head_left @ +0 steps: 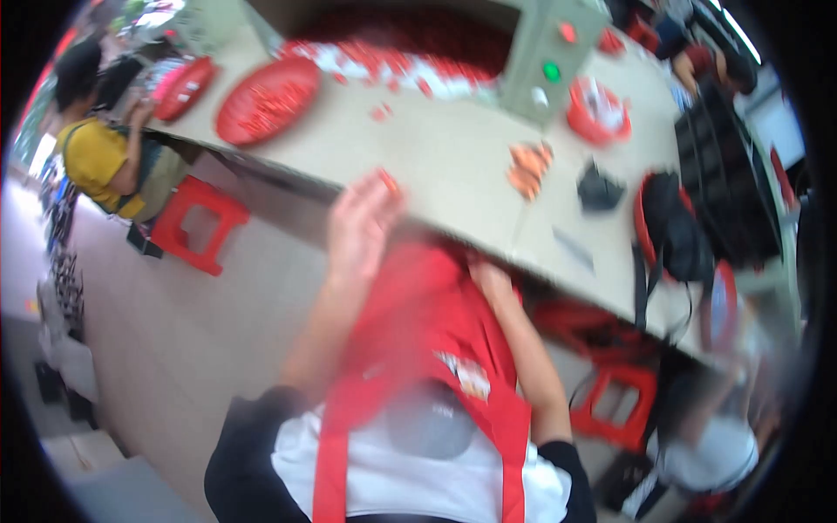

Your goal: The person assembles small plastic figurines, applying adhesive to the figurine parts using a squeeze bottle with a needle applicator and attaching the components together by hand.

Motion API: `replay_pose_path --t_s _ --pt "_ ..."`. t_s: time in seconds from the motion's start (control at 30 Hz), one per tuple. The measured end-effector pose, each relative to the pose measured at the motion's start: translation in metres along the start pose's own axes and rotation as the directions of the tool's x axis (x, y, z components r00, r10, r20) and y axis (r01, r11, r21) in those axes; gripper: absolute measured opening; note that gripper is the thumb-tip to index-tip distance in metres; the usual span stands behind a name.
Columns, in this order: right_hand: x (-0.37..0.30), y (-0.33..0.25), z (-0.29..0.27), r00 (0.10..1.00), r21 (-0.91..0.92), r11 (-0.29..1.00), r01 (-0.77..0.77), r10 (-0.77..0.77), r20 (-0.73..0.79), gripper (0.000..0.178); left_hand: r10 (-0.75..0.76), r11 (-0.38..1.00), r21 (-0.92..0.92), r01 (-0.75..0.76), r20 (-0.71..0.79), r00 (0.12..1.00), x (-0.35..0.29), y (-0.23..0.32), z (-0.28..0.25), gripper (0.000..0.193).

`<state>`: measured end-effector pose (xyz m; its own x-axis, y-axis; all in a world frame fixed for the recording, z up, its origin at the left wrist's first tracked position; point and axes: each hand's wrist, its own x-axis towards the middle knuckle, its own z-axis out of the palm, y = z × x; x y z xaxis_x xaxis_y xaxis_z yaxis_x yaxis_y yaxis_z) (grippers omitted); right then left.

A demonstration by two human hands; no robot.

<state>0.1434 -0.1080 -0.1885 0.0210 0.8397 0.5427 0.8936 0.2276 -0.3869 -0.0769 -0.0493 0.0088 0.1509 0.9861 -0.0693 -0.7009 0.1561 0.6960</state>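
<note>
My left hand (359,218) is raised at the front edge of the pale table (418,148), blurred by motion. A small red piece (389,181) shows at its fingertips, and the fingers look closed on it; its kind is too smeared to tell. Against my red apron (436,314), just below the table edge, is my right hand (490,277). Its fingers are mostly hidden there. A few loose red pieces (382,112) lie on the table beyond my left hand. Farther right lies a cluster of small orange pieces (528,170).
A red round tray (228,113) of red pieces stands at the left, near a green-grey machine (549,87) with a heaped opening. A red basket (602,131), black bundle (600,187) and black bag (676,227) stand right. Red stools (196,227) and seated people flank me.
</note>
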Motion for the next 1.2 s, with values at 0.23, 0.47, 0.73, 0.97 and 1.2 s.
replay_pose_path --t_s 0.23,0.47,0.73,0.97,1.2 --pt "-0.008 -0.010 -0.013 0.945 -0.084 0.995 -0.053 0.077 0.317 0.024 0.011 1.000 -0.004 -0.011 -0.045 0.999 -0.016 0.015 0.003 0.022" --pt "0.009 -0.028 -0.043 0.714 -0.288 0.915 -0.282 0.401 0.575 0.022 -0.027 1.000 -0.016 0.027 -0.013 1.000 -0.013 0.016 0.006 0.023" --pt "0.040 -0.110 -0.164 0.894 0.709 0.571 -0.414 0.401 0.199 0.006 -0.268 0.959 -0.047 0.280 0.178 0.947 -0.002 0.014 0.035 0.023" --pt "0.111 -0.099 -0.218 0.900 0.891 0.298 -0.342 0.378 0.219 0.010 -0.507 0.862 0.204 0.464 0.349 0.788 0.002 -0.007 0.077 0.025" --pt "0.133 -0.079 -0.223 0.905 0.752 0.507 -0.422 0.279 0.320 0.010 -0.461 0.858 0.399 0.323 0.323 0.826 0.012 -0.021 0.085 0.023"
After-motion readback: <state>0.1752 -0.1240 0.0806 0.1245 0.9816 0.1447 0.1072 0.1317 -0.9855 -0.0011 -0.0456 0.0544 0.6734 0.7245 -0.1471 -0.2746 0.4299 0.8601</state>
